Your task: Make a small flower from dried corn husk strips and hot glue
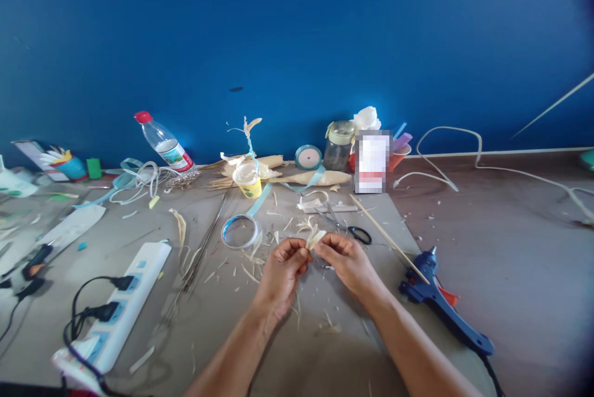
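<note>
My left hand (288,267) and my right hand (346,261) meet over the middle of the table, fingers pinched. Between them is a small pale flower-like bundle of dried husk (315,239). The left fingertips grip its base, while the right thumb and fingers pinch its right side. Just beyond the hands lie scissors (359,235) with black handles, partly hidden by husk bits. A roll of tape (239,232) rests to the left of the hands. Loose husk scraps (250,273) are strewn around.
A blue glue gun (445,304) lies at right, a thin stick (385,236) touching it. At left is a white power strip (125,304) with plugs and cords. Along the blue wall stand a yellow cup (248,187) holding a husk plant, a leaning bottle (169,149) and a glass jar (338,149).
</note>
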A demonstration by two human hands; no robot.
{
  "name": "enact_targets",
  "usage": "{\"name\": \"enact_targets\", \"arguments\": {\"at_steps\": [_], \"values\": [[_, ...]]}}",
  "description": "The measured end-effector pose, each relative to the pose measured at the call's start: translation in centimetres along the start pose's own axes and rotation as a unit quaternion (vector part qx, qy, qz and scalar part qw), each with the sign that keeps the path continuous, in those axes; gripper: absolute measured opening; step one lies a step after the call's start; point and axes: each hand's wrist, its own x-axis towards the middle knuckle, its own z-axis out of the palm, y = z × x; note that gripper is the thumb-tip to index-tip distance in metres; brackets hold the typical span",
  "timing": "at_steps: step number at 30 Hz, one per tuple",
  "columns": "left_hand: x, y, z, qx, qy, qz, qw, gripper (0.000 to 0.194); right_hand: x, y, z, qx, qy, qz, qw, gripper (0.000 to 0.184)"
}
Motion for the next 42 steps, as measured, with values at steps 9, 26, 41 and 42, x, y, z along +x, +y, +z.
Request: {"name": "enact_targets", "arguments": {"at_steps": [9,26,41,42], "values": [[0.6,-0.8,-0.8,0.071,0.035,0.052,0.996,0.015,0.0,0.1,-0.3,-0.004,-0.004,0.001,1.0,0.027],[2.0,1.1,-2.2,-0.038,0.115,0.125,0.985,0.031,-3.4,-6.9,-4.9,-0.141,0.105,-0.07,0.982,0.026],[2.6,-0.6,-2.2,-0.094,0.092,0.14,0.981,0.032,-11.8,4.0,-15.8,-0.642,0.166,0.036,0.748,0.055],[2.5,-0.5,-2.2,-0.099,0.092,0.141,0.981,0.03,-11.5,4.7,-16.1,-0.634,0.169,0.035,0.753,0.057]]}}
